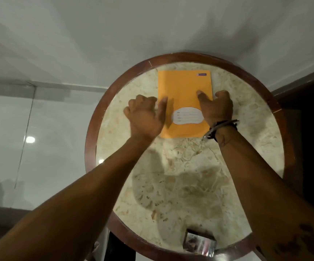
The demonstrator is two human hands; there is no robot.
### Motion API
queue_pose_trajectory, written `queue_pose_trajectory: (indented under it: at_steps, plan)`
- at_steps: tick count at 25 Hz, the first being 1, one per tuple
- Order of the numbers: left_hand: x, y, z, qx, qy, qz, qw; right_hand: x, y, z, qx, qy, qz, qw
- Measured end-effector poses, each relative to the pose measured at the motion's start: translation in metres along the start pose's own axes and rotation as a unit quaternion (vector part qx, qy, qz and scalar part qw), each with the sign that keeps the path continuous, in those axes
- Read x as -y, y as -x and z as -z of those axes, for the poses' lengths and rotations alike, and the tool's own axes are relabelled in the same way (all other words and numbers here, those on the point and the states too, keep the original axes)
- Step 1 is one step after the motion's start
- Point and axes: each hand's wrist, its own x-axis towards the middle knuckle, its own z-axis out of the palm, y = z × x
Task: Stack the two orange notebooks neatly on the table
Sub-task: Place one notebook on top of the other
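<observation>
An orange notebook (182,91) with a white label lies flat on the far half of the round marble table (190,185). Only one orange cover shows; whether a second notebook lies under it I cannot tell. My left hand (145,115) is at the notebook's left edge, thumb resting on the cover and fingers curled beside it. My right hand (216,108) is at the right edge, thumb on the cover and fingers curled over the side. A bracelet circles my right wrist.
The table has a dark wooden rim (91,140). A small shiny packet (199,243) lies at the table's near edge. Glossy pale floor tiles (39,53) surround the table, and a dark area lies at the right.
</observation>
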Motion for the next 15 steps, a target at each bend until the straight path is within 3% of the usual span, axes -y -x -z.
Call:
queue_pose_trajectory:
  at_steps: [2, 3, 4, 5, 7, 10, 12, 15]
  plan:
    - [-0.041, -0.014, -0.012, 0.043, 0.068, 0.205, 0.975, 0.007, 0.003, -0.001, 0.029, -0.035, -0.035, 0.998]
    - [-0.051, -0.019, -0.014, 0.047, 0.122, 0.281, 0.951, 0.013, 0.008, 0.003, 0.047, -0.087, -0.05, 0.994]
    - [-0.056, -0.019, -0.014, 0.04, 0.186, 0.306, 0.933, 0.016, 0.016, 0.009, 0.057, -0.16, -0.05, 0.984]
    - [-0.059, -0.014, -0.009, 0.011, 0.264, 0.279, 0.923, 0.016, 0.026, 0.016, 0.047, -0.239, -0.028, 0.969]
    - [-0.061, 0.014, 0.007, -0.068, 0.394, 0.11, 0.91, 0.009, 0.056, 0.032, -0.007, -0.355, 0.07, 0.932]
    - [-0.046, 0.06, 0.011, -0.11, 0.432, -0.155, 0.882, -0.018, 0.112, 0.038, -0.068, -0.401, 0.207, 0.89]
    - [-0.025, 0.079, -0.006, -0.067, 0.396, -0.196, 0.895, -0.047, 0.131, 0.029, -0.07, -0.366, 0.208, 0.905]
    - [0.007, 0.102, -0.033, 0.017, 0.373, -0.135, 0.918, -0.083, 0.138, 0.024, -0.03, -0.294, 0.17, 0.94]
